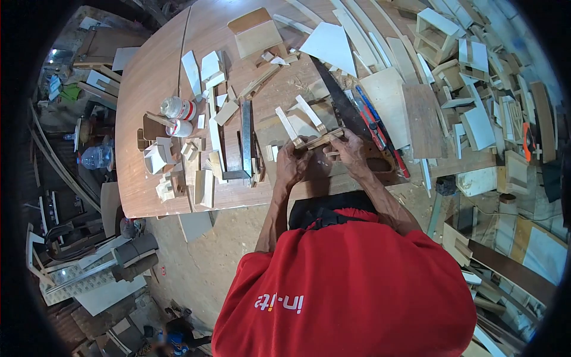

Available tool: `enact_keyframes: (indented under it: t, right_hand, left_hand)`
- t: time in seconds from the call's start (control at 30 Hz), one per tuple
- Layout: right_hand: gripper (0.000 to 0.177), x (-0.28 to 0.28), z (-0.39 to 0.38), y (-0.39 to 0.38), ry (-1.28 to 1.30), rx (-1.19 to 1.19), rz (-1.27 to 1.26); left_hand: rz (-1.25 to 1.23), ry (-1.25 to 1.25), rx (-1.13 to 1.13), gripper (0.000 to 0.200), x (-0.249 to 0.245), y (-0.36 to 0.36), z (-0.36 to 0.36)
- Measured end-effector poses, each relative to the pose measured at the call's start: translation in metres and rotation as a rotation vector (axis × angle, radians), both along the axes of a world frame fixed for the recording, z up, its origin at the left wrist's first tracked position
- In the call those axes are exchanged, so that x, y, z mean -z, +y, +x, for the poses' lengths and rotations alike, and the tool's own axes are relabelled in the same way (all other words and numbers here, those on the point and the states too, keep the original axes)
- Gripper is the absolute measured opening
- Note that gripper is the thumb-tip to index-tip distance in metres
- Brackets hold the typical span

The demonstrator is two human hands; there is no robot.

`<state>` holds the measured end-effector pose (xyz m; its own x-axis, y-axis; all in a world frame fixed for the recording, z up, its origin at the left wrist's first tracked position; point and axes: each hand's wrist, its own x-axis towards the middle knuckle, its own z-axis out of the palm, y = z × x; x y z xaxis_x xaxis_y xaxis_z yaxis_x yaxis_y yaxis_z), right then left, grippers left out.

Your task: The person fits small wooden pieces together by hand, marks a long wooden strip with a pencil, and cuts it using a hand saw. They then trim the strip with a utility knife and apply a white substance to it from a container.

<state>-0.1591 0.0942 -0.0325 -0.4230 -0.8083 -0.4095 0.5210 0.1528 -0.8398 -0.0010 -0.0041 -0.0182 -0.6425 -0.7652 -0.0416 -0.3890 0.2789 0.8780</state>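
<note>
Both hands meet on a small wooden assembly (310, 130) at the near edge of the round wooden table (148, 71). The piece has two pale upright slats rising from a low base. My left hand (291, 162) grips the base from the left side. My right hand (352, 152) holds its right end, fingers curled over the wood. A hand saw (340, 101) lies on the table just behind my right hand, its dark blade pointing away from me.
A metal square (245, 140) and several wood offcuts lie left of my hands. Two glue bottles (178, 109) stand further left. Boards and small wooden frames (440, 35) pile up at the right. The sandy floor holds scrap timber.
</note>
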Motion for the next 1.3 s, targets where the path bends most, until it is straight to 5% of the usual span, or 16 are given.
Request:
enact_keyframes:
  t: [0.5,0.7,0.87,1.3]
  right_hand:
    - [0.026,-0.001,0.005,0.002,-0.036,-0.063,0.049]
    - [0.031,0.005,0.009,0.001,-0.009,-0.102,0.051]
    - [0.029,0.013,0.013,0.000,0.011,-0.050,0.041]
    - [0.024,0.007,0.013,0.000,0.419,0.048,0.125]
  left_hand:
    - [-0.032,-0.041,-0.160,0.061,0.008,0.025,0.008]
    - [0.039,0.022,-0.261,0.049,0.000,0.032,0.009]
    - [-0.158,-0.025,-0.184,0.023,0.006,0.031,0.018]
    - [-0.121,-0.044,-0.129,0.020,-0.002,0.034,0.012]
